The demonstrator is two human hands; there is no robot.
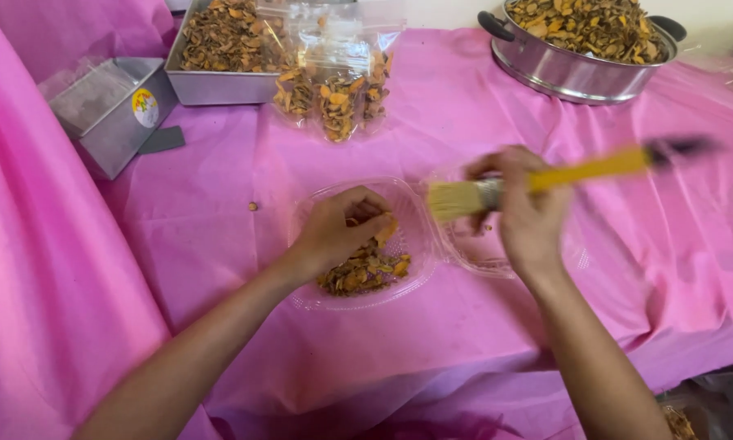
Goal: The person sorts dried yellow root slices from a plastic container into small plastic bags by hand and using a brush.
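My left hand [340,228] reaches into an open clear plastic clamshell container [419,232] and pinches orange-yellow dried slices [368,270] heaped in its left half. My right hand [525,213] hovers over the container's right half, the lid [474,254], gripping a yellow-handled paintbrush [545,181]. The pale bristles point left, close to my left hand. The brush handle is blurred.
Pink cloth [464,106] covers the table. At the back stand a rectangular metal tray of dried slices [224,45], several clear bags of slices [334,90], and a round steel pan heaped with slices [582,49]. An empty metal tin [110,106] sits far left. One crumb [253,206] lies loose.
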